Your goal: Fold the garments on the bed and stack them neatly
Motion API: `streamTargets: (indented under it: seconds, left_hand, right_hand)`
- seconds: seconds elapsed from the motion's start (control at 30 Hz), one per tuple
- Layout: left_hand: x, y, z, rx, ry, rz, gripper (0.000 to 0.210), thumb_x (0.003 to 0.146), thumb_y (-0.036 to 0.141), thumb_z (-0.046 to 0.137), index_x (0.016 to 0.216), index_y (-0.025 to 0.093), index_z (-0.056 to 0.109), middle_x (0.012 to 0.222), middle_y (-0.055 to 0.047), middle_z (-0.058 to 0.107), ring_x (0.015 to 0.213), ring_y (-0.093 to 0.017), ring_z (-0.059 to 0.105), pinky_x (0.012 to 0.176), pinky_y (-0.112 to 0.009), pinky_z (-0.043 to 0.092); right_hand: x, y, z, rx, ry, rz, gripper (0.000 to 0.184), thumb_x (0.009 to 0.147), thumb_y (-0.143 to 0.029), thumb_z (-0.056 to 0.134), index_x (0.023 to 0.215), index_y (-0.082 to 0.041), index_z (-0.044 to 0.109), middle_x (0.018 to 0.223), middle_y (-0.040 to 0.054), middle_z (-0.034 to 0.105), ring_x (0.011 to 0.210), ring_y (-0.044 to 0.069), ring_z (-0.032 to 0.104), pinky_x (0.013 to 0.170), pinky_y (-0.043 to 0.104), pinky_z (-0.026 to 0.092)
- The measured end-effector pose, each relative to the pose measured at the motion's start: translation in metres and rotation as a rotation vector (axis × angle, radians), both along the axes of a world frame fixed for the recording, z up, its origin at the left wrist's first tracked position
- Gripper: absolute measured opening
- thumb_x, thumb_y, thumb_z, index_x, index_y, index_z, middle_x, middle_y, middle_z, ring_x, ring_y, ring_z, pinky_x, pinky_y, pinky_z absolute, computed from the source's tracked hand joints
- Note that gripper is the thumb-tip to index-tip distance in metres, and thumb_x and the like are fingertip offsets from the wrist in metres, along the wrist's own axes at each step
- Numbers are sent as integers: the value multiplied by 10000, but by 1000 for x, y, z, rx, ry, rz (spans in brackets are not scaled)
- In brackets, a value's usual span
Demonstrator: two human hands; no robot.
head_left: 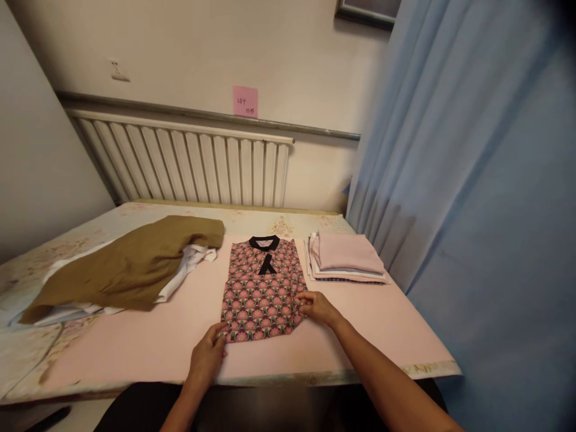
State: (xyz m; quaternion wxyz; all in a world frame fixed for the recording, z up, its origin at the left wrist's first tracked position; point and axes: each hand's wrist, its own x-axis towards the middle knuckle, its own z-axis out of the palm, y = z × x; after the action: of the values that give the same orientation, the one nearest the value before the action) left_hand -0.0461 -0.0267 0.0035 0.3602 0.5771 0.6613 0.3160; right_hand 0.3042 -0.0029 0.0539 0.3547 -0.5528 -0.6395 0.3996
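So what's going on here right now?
A person is handling a patterned top laid flat on a pink cloth. The left hand is at its near left corner; the right hand pinches its right edge. Folded clothes are stacked to the right, and a brown garment lies loosely at the left.

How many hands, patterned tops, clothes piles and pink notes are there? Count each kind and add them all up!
Left hand and right hand: 2
Patterned top: 1
Messy pile and folded pile: 2
Pink note: 1
Total: 6
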Motion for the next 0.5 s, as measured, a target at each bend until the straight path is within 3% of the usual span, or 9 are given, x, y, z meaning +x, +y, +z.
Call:
streamTargets:
  seconds: [0.33,0.5]
  left_hand:
    - [-1,1,-2,-6,12,-11,447,813,392,435,1196,211,576,542,59,593,551,-175,604,580,-269,432]
    - [-1,1,0,-2,-21,-7,451,805,398,442,1191,207,576,573,53,615,556,-172,609,579,-267,438]
  right_hand:
    - [3,3,1,6,-22,-48,258,754,-394,571,815,-192,720,731,-12,651,718,157,548,680,253,422]
    - [7,-4,2,-16,-48,-79,357,813,-474,519,667,-179,658,604,-33,563,618,132,492,602,236,387]
